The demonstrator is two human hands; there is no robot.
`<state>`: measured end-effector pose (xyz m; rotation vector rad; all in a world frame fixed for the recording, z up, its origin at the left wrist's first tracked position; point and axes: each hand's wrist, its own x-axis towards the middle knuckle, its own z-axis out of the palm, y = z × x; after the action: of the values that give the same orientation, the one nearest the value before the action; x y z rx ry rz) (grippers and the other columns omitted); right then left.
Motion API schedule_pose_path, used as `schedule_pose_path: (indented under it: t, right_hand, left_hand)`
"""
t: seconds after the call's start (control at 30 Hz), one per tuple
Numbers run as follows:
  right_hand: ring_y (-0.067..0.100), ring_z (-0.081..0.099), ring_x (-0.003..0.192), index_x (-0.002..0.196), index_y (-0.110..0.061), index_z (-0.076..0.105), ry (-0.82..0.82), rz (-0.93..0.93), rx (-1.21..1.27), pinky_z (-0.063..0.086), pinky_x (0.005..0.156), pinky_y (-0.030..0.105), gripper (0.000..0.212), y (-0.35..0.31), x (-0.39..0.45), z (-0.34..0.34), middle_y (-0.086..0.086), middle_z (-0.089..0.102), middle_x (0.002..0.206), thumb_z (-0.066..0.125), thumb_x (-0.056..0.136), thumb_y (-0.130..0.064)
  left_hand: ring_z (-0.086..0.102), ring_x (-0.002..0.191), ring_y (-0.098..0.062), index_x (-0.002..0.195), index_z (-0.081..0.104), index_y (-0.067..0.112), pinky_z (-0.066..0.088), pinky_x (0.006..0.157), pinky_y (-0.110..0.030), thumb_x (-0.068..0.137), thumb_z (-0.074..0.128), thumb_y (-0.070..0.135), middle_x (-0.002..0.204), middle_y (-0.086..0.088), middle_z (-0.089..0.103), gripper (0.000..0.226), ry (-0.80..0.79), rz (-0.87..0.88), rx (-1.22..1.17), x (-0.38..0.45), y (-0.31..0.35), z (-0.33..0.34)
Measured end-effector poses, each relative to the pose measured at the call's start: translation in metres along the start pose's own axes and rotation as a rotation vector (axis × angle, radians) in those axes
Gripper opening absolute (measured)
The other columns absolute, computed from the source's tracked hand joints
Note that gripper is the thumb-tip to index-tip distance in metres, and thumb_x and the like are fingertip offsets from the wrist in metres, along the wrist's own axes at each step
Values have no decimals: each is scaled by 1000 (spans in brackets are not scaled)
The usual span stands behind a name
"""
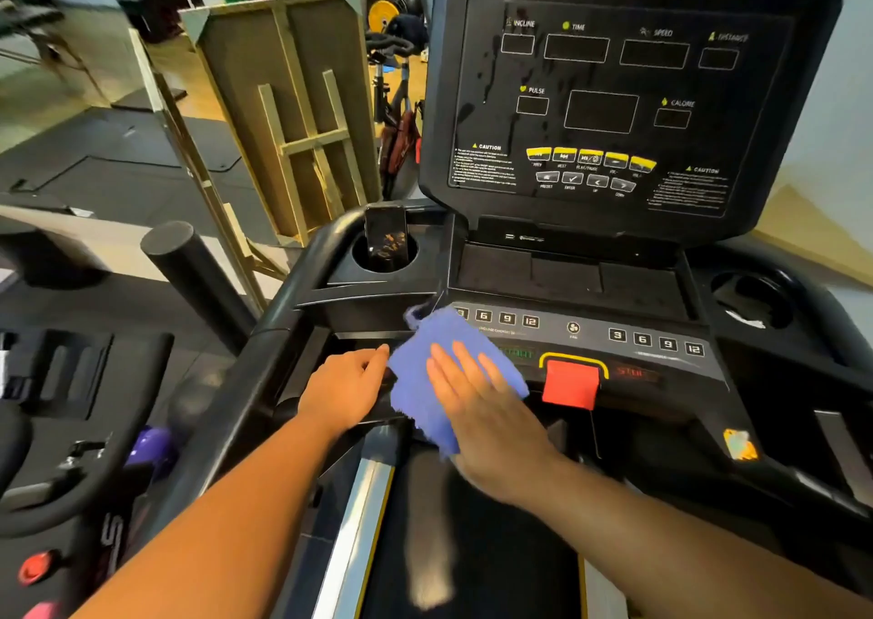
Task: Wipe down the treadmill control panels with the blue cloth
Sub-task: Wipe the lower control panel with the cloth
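Observation:
The blue cloth [425, 363] lies spread on the left part of the treadmill's lower control panel [656, 342], covering its left buttons. My right hand [477, 396] rests flat on the cloth, fingers spread, pressing it onto the panel. My left hand [347, 389] grips the black crossbar just left of the cloth, its fingertips beside the cloth's edge. The upright display console [609, 98] stands behind, dark, with wet streaks running down its face.
A red stop key [570, 384] sits right of the cloth. A phone [387, 240] stands in the left cup holder; the right cup holder [751, 306] holds some white scrap. Wooden frames [293, 113] lean to the left, and another machine [71, 429] stands at left.

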<state>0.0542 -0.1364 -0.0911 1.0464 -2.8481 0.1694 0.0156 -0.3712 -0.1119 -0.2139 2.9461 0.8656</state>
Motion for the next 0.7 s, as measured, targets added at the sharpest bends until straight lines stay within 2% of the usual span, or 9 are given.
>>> schedule_pose_path:
  t: [0.03,0.13,0.17,0.23,0.3,0.4,0.5,0.6,0.7]
  right_hand:
    - [33,11,154,158,-5,23,20,59,-4,16,123,53,77,4,17,-1,12,18,166,51,90,-30]
    - [33,0,154,158,-4,10,37,320,27,-4,124,47,74,7,63,-6,13,4,167,40,103,-43]
    - [36,3,154,158,-3,12,43,365,20,-3,124,47,74,2,66,-5,16,6,167,38,103,-44]
    - [38,14,153,157,0,21,94,380,15,8,125,52,74,-20,50,1,20,17,165,33,97,-42]
    - [37,11,153,156,0,22,97,311,54,8,124,51,78,-46,22,9,20,15,165,31,94,-46]
    - [41,14,152,155,2,24,55,209,-36,10,122,52,84,-57,6,18,22,21,164,42,91,-49]
    - [39,22,151,154,0,28,112,281,-48,13,124,51,87,-30,34,14,18,25,163,58,86,-45]
    - [34,10,154,158,-5,16,114,397,71,-2,122,42,78,-4,56,-3,14,13,166,52,99,-41]
    - [38,24,150,155,-1,29,165,408,31,15,124,49,76,-22,34,-1,19,28,162,52,93,-41]
  left_hand:
    - [65,86,-22,90,71,30,52,81,-39,97,22,63,91,5,73,59,1,2,3,0,0,0]
    - [65,87,-22,84,70,30,50,79,-38,95,20,65,90,6,74,62,7,-17,7,1,-1,1]
    - [65,86,-22,83,69,30,51,79,-38,95,20,65,89,6,73,62,7,-20,9,1,-1,1]
    - [65,83,-20,80,68,30,52,80,-39,95,19,65,87,6,73,62,3,-17,9,1,0,1]
    - [65,80,-19,79,67,29,54,80,-39,96,20,64,83,6,72,61,7,-14,8,0,1,1]
    - [65,81,-18,85,70,33,53,78,-36,97,20,63,86,9,72,59,11,-14,1,0,1,1]
    - [64,80,-22,76,66,29,52,77,-37,96,20,63,83,5,71,60,7,-8,20,-1,1,0]
    - [65,83,-20,77,67,32,50,77,-37,96,20,63,87,5,72,59,-1,-10,28,-1,1,-1]
    - [66,81,-17,80,69,31,54,80,-38,94,18,65,84,5,72,63,-8,-15,13,-1,0,-1]
